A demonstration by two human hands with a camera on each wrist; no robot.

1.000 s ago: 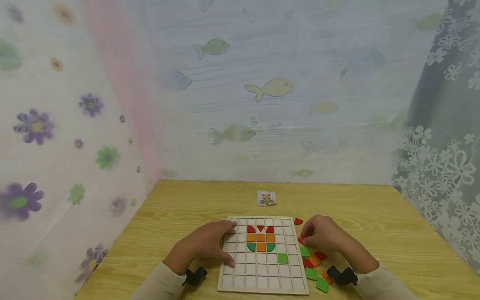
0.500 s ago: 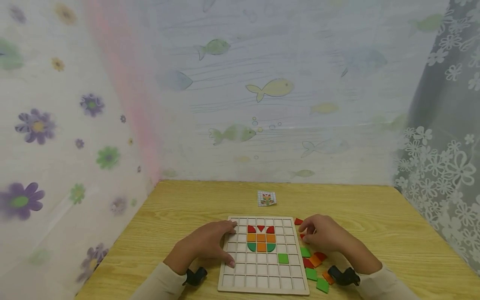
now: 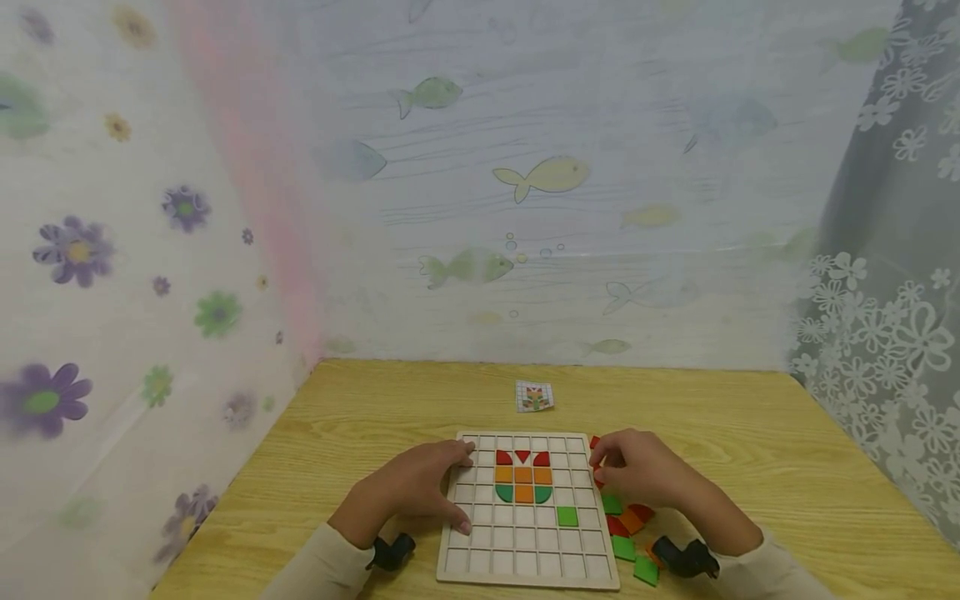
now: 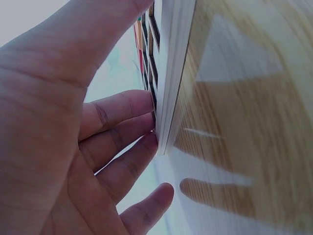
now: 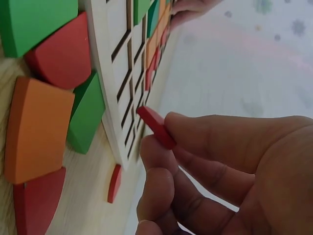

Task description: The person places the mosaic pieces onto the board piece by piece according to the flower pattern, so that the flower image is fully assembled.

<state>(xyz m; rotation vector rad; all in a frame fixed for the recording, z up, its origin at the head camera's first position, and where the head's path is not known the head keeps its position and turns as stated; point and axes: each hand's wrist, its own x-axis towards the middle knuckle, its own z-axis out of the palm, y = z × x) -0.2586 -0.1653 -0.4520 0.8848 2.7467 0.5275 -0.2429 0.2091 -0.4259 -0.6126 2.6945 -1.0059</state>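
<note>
My right hand (image 3: pixel 641 468) pinches a small red tile (image 5: pixel 157 128) between thumb and forefinger, raised beside the right edge of the wooden grid board (image 3: pixel 502 542). Along the board's left edge rests my left hand (image 3: pixel 420 483), thumb and fingers spread. Its fingertips touch the rim in the left wrist view. On the board, red tiles form the top row of a figure, above orange tiles (image 3: pixel 522 475) and dark green rounded tiles (image 3: pixel 504 494). A light green square tile (image 3: pixel 567 517) lies apart, lower right in the grid.
Loose green (image 3: pixel 623 547), orange (image 5: pixel 39 129) and red tiles (image 5: pixel 61 54) lie right of the board, some overlapping. Another red tile (image 5: pixel 114 183) lies near the board's far right corner. A small pattern card (image 3: pixel 534 397) lies behind the board.
My right hand has lifted the red tile from the table and moved slightly left towards the board. The left hand has stayed in place.
</note>
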